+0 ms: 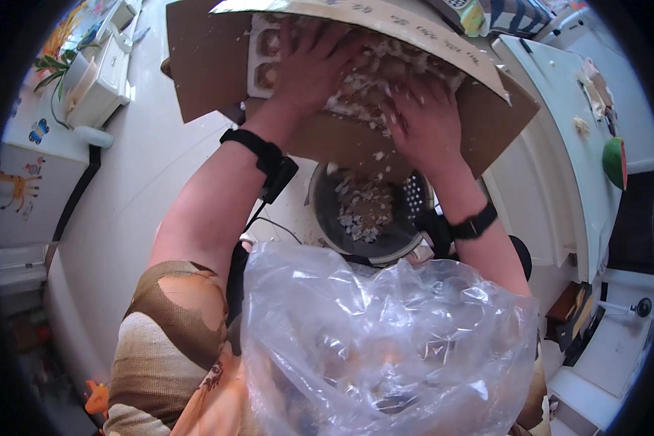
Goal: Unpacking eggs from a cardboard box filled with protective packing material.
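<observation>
A cardboard box (341, 142) stands in front of me with its flaps spread. Inside lie a white foam tray (264, 18) with round hollows and a mass of pale shredded packing (363, 83). Toward the box's left part, my left hand (312, 69) rests on these contents, fingers apart. My right hand (425, 116) reaches over the right flap edge into the shreds, its fingers spread and slightly bent. Some fingertips are hidden among the packing. Under the box sits a round dark basin (407, 243) with a perforated side, holding whitish fragments (363, 218).
A crumpled clear plastic bag (385, 334) covers my lap. To the right are a pale tabletop (559, 123) and a piece of watermelon (615, 163). White drawers (102, 87) with a potted plant (54, 69) stand at left. A thin black cable (277, 224) runs beside the basin.
</observation>
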{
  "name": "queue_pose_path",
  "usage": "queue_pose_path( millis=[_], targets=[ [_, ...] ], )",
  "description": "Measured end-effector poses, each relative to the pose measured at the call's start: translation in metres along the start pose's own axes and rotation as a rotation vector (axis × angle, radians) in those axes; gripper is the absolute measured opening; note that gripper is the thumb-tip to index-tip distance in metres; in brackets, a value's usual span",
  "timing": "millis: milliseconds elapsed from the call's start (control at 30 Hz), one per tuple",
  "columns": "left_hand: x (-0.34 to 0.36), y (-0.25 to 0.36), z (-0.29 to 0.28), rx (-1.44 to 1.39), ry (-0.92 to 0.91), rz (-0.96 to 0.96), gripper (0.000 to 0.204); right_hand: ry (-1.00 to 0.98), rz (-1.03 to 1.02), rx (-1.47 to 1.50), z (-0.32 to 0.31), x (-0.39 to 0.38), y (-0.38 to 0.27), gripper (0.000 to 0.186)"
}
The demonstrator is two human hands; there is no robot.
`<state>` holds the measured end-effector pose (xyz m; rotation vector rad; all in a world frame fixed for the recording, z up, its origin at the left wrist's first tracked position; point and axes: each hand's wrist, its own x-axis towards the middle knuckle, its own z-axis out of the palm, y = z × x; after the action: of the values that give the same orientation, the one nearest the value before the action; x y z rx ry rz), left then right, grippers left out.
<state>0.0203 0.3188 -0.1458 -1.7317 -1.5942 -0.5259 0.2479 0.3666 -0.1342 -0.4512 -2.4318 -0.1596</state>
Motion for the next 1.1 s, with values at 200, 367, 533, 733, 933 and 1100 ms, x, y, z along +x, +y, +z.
queue_pose_path(
  millis=[200, 367, 533, 733, 933, 1100],
  targets=[
    [-0.002, -0.002, 0.003, -0.094, 0.061, -0.046, 0.056, 0.09, 0.005, -0.102, 0.028, 0.002, -0.002, 0.036],
    [-0.008, -0.019, 0.014, -0.213, 0.2, -0.024, 0.047, 0.027, -0.021, 0.044, 0.006, -0.003, -0.003, 0.034],
    [-0.003, -0.014, 0.011, -0.204, -0.004, -0.062, 0.055, 0.088, 0.025, 0.082, -0.012, 0.004, 0.006, 0.034],
    [0.005, -0.016, -0.002, -0.379, 0.126, -0.088, 0.051, 0.072, -0.005, 0.177, 0.022, -0.002, -0.027, 0.039],
    [0.015, -0.009, -0.01, -0.727, 0.195, -0.259, 0.047, 0.248, -0.002, 0.011, 0.051, 0.058, -0.023, 0.04],
    [0.004, -0.016, -0.008, -0.738, 0.196, -0.289, 0.047, 0.144, -0.054, 0.056, 0.064, 0.052, -0.027, 0.039]
  ],
)
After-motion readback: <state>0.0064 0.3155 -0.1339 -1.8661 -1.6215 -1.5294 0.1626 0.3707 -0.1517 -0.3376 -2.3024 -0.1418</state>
